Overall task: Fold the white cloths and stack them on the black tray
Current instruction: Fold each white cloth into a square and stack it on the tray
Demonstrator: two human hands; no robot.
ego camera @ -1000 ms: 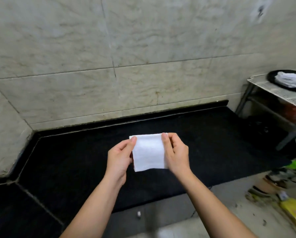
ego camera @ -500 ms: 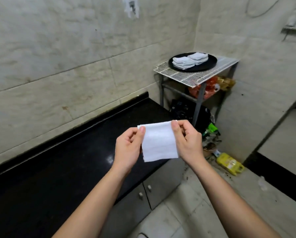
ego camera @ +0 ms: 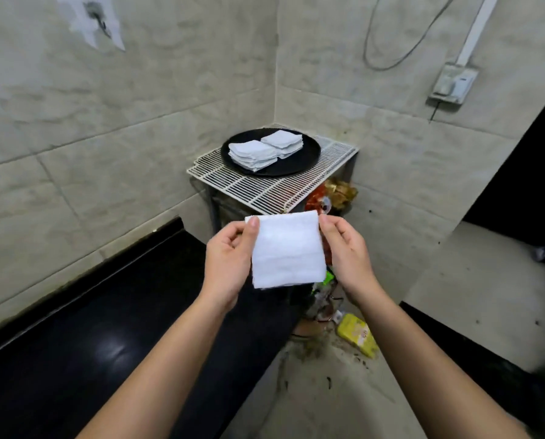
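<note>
left hand (ego camera: 230, 258) and right hand (ego camera: 347, 255) pinched the top corners of a folded cloth (ego camera: 287, 250), held in air above a black counter (ego camera: 106, 337). tray (ego camera: 299, 161) with two cloth stacks (ego camera: 264, 148) sat on a wire rack (ego camera: 264, 188) in the tiled corner; litter on the floor (ego camera: 344, 391).

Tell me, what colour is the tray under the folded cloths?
Black. The tray shows in the head view, holding white cloths.

Pale marbled tile walls (ego camera: 138, 122) meet in a corner, where a white wire rack (ego camera: 264, 188) stands with red and gold packets beneath it. A glossy black counter (ego camera: 90, 327) runs along the left wall. On the right wall, a grey switch box (ego camera: 453, 85) hangs with a looping cable (ego camera: 391, 63), above a dirty floor (ego camera: 328, 400) littered with a yellow packet (ego camera: 358, 335).
</note>
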